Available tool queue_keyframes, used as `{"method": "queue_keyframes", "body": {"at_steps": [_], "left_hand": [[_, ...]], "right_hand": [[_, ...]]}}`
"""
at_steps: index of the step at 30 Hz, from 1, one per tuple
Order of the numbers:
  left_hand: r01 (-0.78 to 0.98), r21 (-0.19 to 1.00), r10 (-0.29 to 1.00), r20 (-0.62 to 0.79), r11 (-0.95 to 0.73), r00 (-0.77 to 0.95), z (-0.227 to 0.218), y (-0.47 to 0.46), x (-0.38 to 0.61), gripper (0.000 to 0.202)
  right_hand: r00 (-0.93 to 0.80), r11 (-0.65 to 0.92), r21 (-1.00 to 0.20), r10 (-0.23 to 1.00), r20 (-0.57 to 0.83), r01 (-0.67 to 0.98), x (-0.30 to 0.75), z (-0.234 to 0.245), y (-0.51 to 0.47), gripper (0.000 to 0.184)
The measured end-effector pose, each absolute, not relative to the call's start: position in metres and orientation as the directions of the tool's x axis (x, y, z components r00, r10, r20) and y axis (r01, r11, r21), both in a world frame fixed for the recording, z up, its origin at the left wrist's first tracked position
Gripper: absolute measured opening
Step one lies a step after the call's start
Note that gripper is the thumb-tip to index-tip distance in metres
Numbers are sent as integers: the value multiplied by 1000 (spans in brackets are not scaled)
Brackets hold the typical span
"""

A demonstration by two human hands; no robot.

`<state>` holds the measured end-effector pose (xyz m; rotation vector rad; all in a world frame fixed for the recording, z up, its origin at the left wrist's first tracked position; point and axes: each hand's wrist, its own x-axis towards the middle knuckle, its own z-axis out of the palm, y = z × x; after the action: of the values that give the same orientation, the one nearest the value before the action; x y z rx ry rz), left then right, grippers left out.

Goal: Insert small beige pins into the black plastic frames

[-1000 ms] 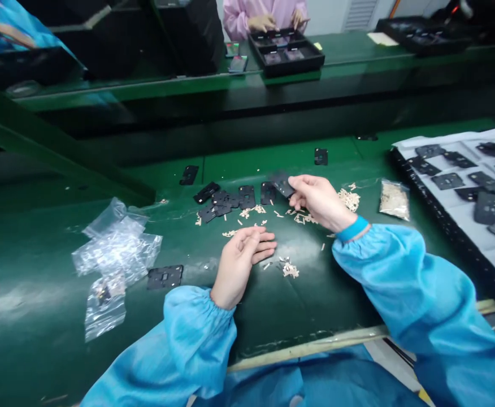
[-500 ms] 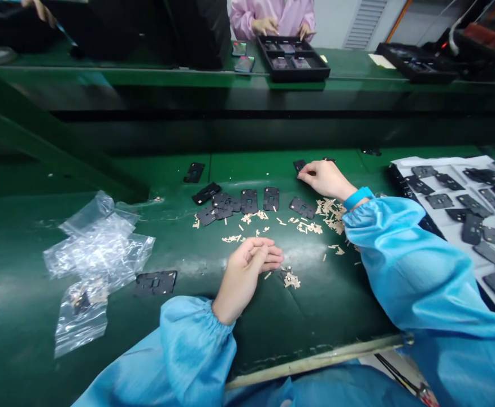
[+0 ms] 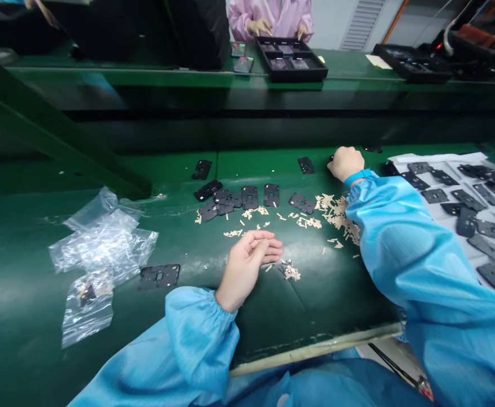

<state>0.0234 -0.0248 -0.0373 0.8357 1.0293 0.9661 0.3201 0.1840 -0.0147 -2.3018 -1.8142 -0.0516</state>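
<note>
My left hand (image 3: 250,259) hovers over the green table (image 3: 315,316), its fingers stretched out together and nothing visible in it. Just right of its fingertips lies a small pile of beige strips (image 3: 292,272) mixed with dark bits. At the table's far side my right hand (image 3: 346,164) is closed, its fingertips mostly hidden, at a small black plastic plate (image 3: 331,159) of which only an edge shows. Left of that hand another black plate (image 3: 305,165) lies alone. A larger heap of beige strips (image 3: 336,212) spreads beside my right sleeve.
Several black plates (image 3: 250,198) lie mid-table. Clear plastic bags (image 3: 103,243) and a flat black plate (image 3: 159,276) are at left. On the right stands a white-lined tray (image 3: 455,237) of black plates. Across the raised shelf, a person in pink handles a black tray (image 3: 294,76).
My right hand has left one black plate, which stays on the table, and moved right to another near the far edge. My left hand has barely moved.
</note>
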Motion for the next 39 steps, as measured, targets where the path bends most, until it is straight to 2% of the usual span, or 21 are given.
{"method": "queue_keyframes", "body": {"at_steps": [3,7,9,11,13,15,17,19,20,22,24,27,29,32,39], "left_hand": [[-247,909,934,-291,337,205,-39,-24,23,30],[-251,910,938,-287,331,195,-41,-23,24,28],[-273,910,946,-271,312,180,-41,-22,25,27],[-313,908,958,-239,279,160,-41,-21,24,28],[-358,901,967,-204,246,149,-41,-22,24,32],[-396,889,970,-176,231,170,-41,-23,24,38],[-413,886,971,-145,212,188,-43,-24,25,39],[-407,898,981,-113,169,159,-45,-24,26,32],[-404,902,985,-107,153,133,-46,-23,26,30],[-420,896,989,-120,144,83,-46,-20,25,29],[-447,880,987,-153,159,50,-43,-16,23,30],[-431,888,984,-179,161,-1,-37,-10,18,33],[-410,897,982,-189,166,-15,-33,-8,15,35],[-378,909,979,-202,175,-31,-32,-7,13,36],[-248,958,979,-173,141,-111,-37,-5,11,35]], "right_hand": [[339,-315,-147,923,185,938,318,-8,182,36],[360,-319,-203,910,208,926,322,9,177,28],[345,-295,-216,906,247,931,317,19,167,29],[271,-194,-266,916,295,944,302,28,143,31],[158,35,-500,927,339,865,273,33,104,24],[67,189,-732,950,305,654,239,32,55,14],[-72,178,-902,984,162,393,208,23,11,16],[-144,111,-960,987,75,259,189,9,-16,19],[-165,100,-968,984,62,230,185,2,-22,20],[-180,122,-954,981,74,273,189,-9,-22,20],[-228,167,-896,971,76,412,202,-15,-13,18],[-437,257,-774,899,-27,579,226,-16,-1,14],[-574,357,-717,815,-73,598,236,-15,2,10],[-670,467,-668,739,-65,580,239,-13,0,9],[-688,531,-583,722,-68,615,234,-13,-10,17]]}}
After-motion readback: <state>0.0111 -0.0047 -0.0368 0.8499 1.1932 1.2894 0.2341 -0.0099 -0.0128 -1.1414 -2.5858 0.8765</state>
